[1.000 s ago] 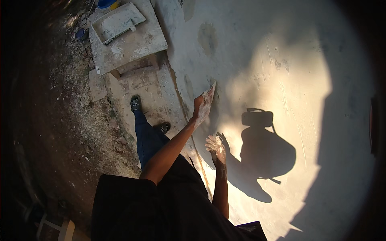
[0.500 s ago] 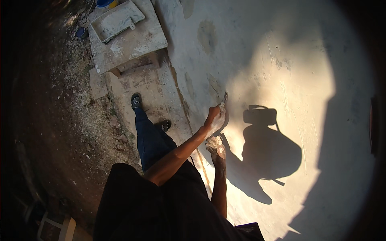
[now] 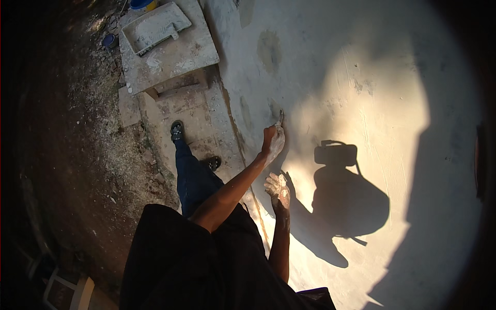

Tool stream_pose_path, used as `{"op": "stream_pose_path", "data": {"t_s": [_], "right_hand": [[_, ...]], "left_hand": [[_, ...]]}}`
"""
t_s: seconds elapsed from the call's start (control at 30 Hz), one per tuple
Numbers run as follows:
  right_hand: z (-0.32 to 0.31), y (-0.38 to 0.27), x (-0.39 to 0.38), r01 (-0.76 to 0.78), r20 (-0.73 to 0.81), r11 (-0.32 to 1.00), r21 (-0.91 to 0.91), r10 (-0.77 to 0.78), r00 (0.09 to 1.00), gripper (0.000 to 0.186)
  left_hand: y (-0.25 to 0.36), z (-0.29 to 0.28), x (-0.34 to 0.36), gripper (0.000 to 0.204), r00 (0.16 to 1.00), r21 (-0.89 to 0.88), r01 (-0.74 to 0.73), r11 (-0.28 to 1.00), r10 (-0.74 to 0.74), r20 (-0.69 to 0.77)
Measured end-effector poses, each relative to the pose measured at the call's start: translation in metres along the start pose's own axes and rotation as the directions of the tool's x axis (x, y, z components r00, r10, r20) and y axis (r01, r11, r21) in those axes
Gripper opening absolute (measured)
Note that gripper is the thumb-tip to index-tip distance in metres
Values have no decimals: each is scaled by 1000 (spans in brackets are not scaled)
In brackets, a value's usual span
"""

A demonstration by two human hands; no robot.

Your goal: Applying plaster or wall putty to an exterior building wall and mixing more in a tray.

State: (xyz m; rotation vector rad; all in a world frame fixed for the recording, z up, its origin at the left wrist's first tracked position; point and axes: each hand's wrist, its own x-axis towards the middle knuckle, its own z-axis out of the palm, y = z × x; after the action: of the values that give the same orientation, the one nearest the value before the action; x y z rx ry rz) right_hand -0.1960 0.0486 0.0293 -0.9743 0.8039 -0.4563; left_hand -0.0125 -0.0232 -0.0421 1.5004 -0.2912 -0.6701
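My left hand [image 3: 274,142], dusted white, is closed round a small putty knife [image 3: 281,118] that looks nearly edge-on. Its blade lies at the pale plastered wall [image 3: 310,77], beside a small darker patch [image 3: 274,107]; whether it touches the wall I cannot tell. Lower and closer to me, my right hand [image 3: 278,190] is cupped with its fingers curled in. Whitish putty [image 3: 283,194] coats the palm and fingers of that hand, and the lump's full size is hidden.
A paint-splashed wooden bench [image 3: 194,54] stands against the wall ahead, bearing a whitish tray [image 3: 147,33] and a blue and yellow bucket [image 3: 143,5]. A small blue pot [image 3: 109,41] sits on the rubble-strewn ground [image 3: 103,139]. My shoes [image 3: 177,130] are on a concrete strip.
My left hand with the putty knife has moved slightly up and left along the wall, onto the small darker patch. The right hand stays nearly in place, its palm turned a little more into view.
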Motion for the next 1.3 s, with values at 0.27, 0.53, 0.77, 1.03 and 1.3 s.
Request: {"op": "stream_pose_path", "data": {"t_s": [0.27,0.53,0.77,1.03,1.3], "right_hand": [[1,-4,9,-193,-89,978,-79,186,979,53],[-6,-5,3,-200,-124,969,-148,183,975,55],[-13,5,5,-194,-86,963,-185,181,980,51],[-7,-10,18,-199,25,979,-45,201,979,74],[-2,-5,9,-221,-49,973,-74,217,975,72]], "left_hand": [[-34,-29,-11,21,995,-808,-17,589,-67,-70],[-5,-12,27,21,999,342,-37,939,46,-19],[2,-1,-35,16,972,129,-224,966,211,105],[-72,-50,41,26,986,-444,164,881,-135,96],[-26,7,11,7,971,539,-228,811,145,192]]}}
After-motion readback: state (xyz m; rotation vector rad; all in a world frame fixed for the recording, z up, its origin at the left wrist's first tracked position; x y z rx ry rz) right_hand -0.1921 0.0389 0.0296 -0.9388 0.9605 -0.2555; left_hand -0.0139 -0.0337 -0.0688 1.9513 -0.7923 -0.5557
